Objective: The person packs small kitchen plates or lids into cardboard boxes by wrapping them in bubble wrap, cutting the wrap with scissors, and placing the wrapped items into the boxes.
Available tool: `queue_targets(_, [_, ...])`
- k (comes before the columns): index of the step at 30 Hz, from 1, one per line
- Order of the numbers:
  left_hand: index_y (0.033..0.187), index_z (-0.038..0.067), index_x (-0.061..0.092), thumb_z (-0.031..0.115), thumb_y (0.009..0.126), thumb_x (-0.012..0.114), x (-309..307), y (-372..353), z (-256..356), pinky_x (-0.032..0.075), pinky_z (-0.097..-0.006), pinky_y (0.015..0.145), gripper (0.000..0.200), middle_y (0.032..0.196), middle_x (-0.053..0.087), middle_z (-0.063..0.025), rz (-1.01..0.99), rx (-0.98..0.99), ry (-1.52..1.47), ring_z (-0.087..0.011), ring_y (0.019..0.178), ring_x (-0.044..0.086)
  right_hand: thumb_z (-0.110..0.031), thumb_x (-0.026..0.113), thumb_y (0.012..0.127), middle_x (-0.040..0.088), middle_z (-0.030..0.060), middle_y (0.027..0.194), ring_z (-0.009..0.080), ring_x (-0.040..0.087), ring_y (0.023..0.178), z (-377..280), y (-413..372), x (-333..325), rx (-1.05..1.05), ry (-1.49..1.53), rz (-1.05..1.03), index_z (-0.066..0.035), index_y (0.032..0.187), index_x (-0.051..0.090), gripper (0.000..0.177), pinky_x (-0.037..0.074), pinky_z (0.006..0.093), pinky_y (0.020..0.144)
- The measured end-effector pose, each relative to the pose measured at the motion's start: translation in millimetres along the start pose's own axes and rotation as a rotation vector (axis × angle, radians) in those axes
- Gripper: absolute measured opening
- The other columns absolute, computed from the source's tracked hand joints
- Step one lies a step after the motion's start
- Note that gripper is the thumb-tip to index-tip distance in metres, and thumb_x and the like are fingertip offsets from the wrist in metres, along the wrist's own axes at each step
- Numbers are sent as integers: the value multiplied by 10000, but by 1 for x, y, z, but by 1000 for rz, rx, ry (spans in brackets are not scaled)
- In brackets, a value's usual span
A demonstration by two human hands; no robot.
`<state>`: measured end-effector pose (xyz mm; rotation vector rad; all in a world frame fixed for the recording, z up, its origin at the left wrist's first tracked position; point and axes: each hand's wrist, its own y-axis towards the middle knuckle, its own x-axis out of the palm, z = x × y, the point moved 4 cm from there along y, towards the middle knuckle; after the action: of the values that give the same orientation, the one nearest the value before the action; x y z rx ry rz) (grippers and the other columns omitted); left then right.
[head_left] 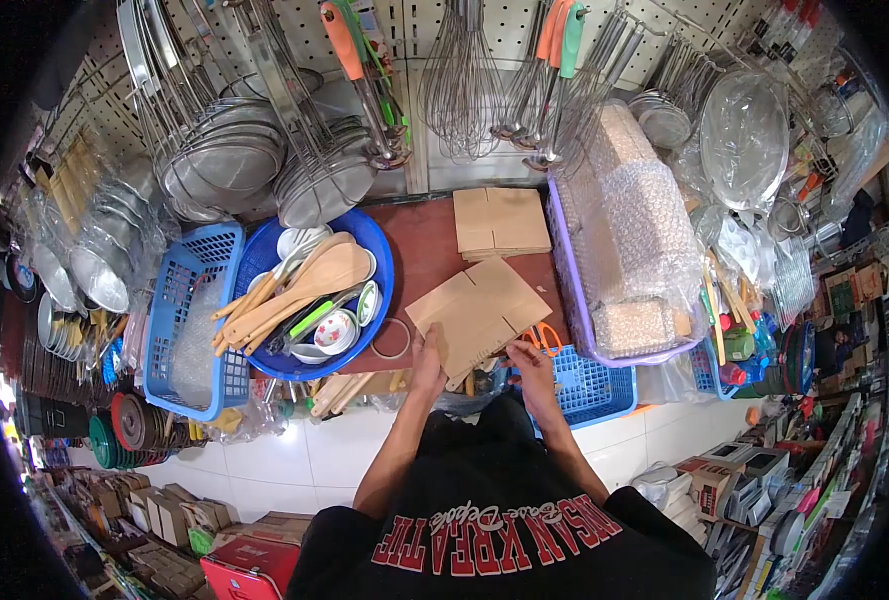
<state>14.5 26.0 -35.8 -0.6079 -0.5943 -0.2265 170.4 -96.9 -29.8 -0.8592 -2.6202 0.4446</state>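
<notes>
A flat piece of brown cardboard with slits (480, 308), looking like an unfolded box, is tilted above the front of the red-brown table. My left hand (428, 362) grips its lower left edge, with the thumb on top. By its lower right edge is my right hand (535, 372), fingers curled together; whatever they pinch is too small to make out. Orange-handled scissors (545, 338) lie just beyond that hand. Behind the held piece, a stack of similar cardboard (502, 222) rests on the table.
Left stands a blue bowl (385, 290) with wooden spoons and ladles, beside a blue basket (155, 345). A purple basket (565, 255) with bubble-wrapped goods stands right, above another blue basket (605, 390). A ring of tape (392, 338) lies near the bowl. Whisks (460, 90) and strainers (220, 165) hang behind.
</notes>
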Motion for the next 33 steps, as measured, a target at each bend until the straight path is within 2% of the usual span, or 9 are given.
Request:
queue_targets(5, [1309, 27, 470, 241, 984, 543, -5, 5, -10, 542, -428, 895, 396, 1221, 597, -139, -67, -117, -23, -266, 1093, 624, -212, 645, 953, 688, -18, 970, 77, 636, 863, 1, 3, 4, -57, 130, -81, -91, 1059, 665, 162, 467, 236, 650])
queue_targets(8, [1265, -12, 499, 239, 971, 560, -4, 3, -11, 547, -428, 881, 391, 1175, 624, -159, -95, -135, -44, -274, 1049, 644, -214, 632, 961, 684, -20, 967, 93, 638, 881, -4, 0, 13, -2, 240, -119, -104, 1044, 656, 140, 475, 262, 707])
queue_targets(11, [1314, -23, 457, 182, 996, 509, -5, 4, -11, 556, -447, 902, 382, 1230, 595, -176, -138, -177, -95, -306, 1098, 633, -212, 621, 966, 685, -17, 975, 111, 644, 885, -1, 0, 21, 66, 393, -173, -113, 1045, 646, 130, 483, 295, 742])
queue_targets(17, [1285, -55, 470, 174, 985, 523, -15, 5, -13, 560, -468, 911, 382, 1186, 612, -202, -166, -199, -192, -329, 1074, 643, -151, 583, 975, 690, 3, 989, 134, 655, 908, 13, 6, 26, 92, 418, -247, -123, 1070, 642, 115, 495, 314, 788])
queue_targets(20, [1283, -58, 471, 177, 978, 536, -25, 14, -23, 563, -452, 897, 390, 1177, 614, -199, -239, -280, -198, -318, 1049, 650, -158, 600, 959, 692, 17, 1005, 150, 667, 877, 25, 11, 26, 134, 334, -130, -109, 1080, 639, 137, 514, 318, 742])
queue_targets(23, [1305, -32, 460, 183, 972, 554, -22, 14, -24, 559, -427, 887, 407, 1192, 607, -179, -137, -301, -113, -294, 1046, 645, -191, 635, 941, 702, 36, 963, 166, 681, 811, 44, 20, 16, 64, -5, 50, -65, 1066, 644, 178, 528, 335, 649])
queue_targets(26, [1324, 8, 456, 186, 976, 556, -12, 8, -1, 551, -400, 883, 404, 1209, 600, -150, -147, -183, -97, -268, 1068, 631, -197, 673, 903, 715, 79, 909, 203, 690, 729, 48, 34, -3, -305, -466, 25, -34, 1006, 663, 193, 535, 350, 596])
queue_targets(29, [1260, -9, 511, 222, 962, 589, -3, 0, 17, 546, -409, 876, 385, 1159, 625, -152, -90, -89, -39, -252, 1048, 638, -197, 698, 861, 713, 119, 872, 248, 694, 719, 12, 21, -2, -377, -983, 140, -35, 935, 686, 179, 551, 365, 641])
queue_targets(33, [1272, 7, 504, 226, 964, 584, -7, 6, 12, 554, -396, 852, 386, 1156, 626, -141, -103, -99, 16, -244, 1032, 644, -223, 734, 796, 703, 146, 810, 300, 686, 700, -2, 15, 4, -647, -1282, 191, -19, 884, 702, 224, 537, 396, 603])
